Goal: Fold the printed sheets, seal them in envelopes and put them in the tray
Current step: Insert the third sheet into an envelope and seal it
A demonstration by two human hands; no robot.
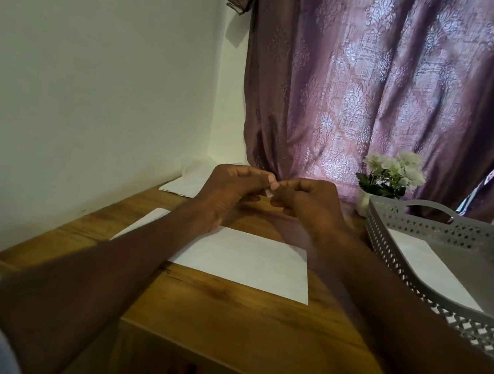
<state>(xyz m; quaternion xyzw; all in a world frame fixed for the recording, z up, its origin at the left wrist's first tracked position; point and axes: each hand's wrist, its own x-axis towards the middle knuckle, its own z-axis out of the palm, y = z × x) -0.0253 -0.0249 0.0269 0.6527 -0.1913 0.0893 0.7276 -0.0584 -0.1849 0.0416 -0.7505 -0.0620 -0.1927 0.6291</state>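
Observation:
A white envelope (247,259) lies flat on the wooden table (234,317), partly under my forearms. Above its far edge my left hand (232,189) and my right hand (305,201) meet with curled fingers. Together they pinch a small white scrap (269,193) between the fingertips; what the scrap is I cannot tell. A grey perforated tray (414,265) stands at the right with a white envelope (433,271) lying inside it. More white paper (182,188) lies at the table's far left corner.
A small white pot of white flowers (386,179) stands behind the tray's far left corner. A purple patterned curtain (384,89) hangs behind the table. A white wall (87,80) runs along the left side.

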